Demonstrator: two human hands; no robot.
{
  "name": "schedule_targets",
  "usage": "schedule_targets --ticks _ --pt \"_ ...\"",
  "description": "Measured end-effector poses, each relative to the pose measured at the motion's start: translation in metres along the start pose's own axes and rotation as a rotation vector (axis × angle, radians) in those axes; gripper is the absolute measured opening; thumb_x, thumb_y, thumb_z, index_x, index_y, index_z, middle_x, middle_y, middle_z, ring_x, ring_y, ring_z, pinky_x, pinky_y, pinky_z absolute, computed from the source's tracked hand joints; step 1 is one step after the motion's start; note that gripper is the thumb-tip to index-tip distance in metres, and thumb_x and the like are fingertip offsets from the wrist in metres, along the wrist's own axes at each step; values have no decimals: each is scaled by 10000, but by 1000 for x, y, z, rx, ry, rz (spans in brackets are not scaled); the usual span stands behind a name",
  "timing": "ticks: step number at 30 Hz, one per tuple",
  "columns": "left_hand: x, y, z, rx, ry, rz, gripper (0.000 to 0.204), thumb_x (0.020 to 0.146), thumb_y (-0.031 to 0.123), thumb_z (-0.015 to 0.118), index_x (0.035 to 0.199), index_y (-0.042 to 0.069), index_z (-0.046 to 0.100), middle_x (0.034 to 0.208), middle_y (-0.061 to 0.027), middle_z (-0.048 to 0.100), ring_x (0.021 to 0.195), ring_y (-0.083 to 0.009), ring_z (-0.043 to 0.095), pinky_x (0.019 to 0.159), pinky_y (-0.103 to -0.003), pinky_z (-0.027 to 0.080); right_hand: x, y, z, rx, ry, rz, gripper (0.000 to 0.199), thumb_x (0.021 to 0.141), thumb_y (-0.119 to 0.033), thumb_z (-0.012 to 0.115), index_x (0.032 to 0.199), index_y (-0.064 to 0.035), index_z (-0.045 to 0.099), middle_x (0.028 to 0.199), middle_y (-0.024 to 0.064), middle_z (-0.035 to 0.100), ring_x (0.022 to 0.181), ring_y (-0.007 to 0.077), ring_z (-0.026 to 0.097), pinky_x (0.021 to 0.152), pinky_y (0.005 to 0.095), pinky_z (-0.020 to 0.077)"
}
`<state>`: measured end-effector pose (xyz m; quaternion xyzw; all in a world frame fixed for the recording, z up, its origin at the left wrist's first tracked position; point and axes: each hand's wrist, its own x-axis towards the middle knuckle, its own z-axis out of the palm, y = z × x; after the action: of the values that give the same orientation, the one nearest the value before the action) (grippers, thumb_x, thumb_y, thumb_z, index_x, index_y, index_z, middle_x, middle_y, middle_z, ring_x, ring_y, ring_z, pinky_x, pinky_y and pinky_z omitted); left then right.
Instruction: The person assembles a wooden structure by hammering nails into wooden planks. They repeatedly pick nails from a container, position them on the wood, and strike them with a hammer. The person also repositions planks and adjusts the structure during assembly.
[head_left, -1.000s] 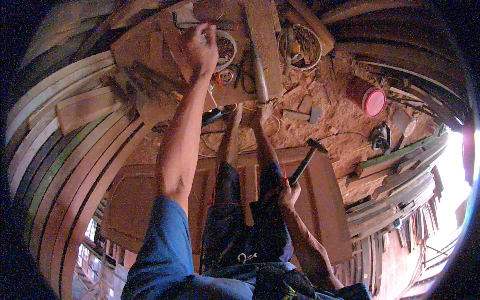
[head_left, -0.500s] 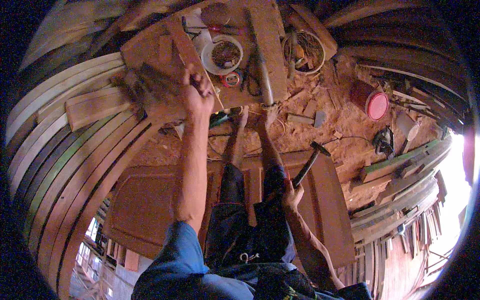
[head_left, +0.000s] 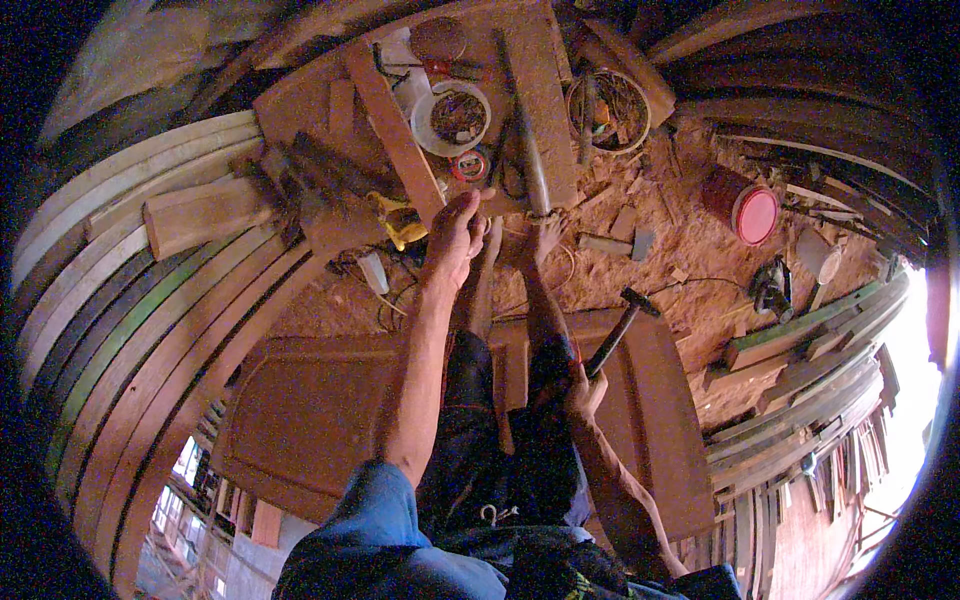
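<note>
By the right hand [head_left: 584,392] the hammer [head_left: 612,342] is gripped, with the fingers closed around the lower part of its handle. The tool is held above the brown wooden panel [head_left: 652,420], and its head is pointed forward and a little to the right. It is judged to be stiff and not fragile, with most of its weight in the head; so it should be taken low on the handle for a swing, or closer to the head for finer control. The handle could become slippery with dust. The left hand [head_left: 458,242] is raised near the end of a narrow plank [head_left: 395,135], its fingers partly curled; because the view is grainy, it cannot be said whether something small is pinched there. Farther out, a red tape measure [head_left: 468,166], a white bowl [head_left: 422,130] and a metal pipe [head_left: 532,160] are seen.
</note>
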<state>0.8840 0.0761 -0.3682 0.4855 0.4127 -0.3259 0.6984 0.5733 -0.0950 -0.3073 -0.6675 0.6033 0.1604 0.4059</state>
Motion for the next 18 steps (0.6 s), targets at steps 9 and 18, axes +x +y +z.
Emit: schedule_targets --ticks 9,18 --pt "23 -7 6 29 83 66 253 1002 290 593 1080 77 702 597 52 464 435 -59 375 404 -221 277 3 6 -3 -1 -26 -66 249 874 -195 665 740 3 597 658 43 565 604 155 486 572 340 411" --pt "49 28 21 114 97 65 246 989 315 618 1027 88 705 650 53 461 441 -65 372 386 -242 279 9 37 -1 -88 21 -124 182 900 -123 636 780 9 601 666 49 584 578 148 518 545 335 425"
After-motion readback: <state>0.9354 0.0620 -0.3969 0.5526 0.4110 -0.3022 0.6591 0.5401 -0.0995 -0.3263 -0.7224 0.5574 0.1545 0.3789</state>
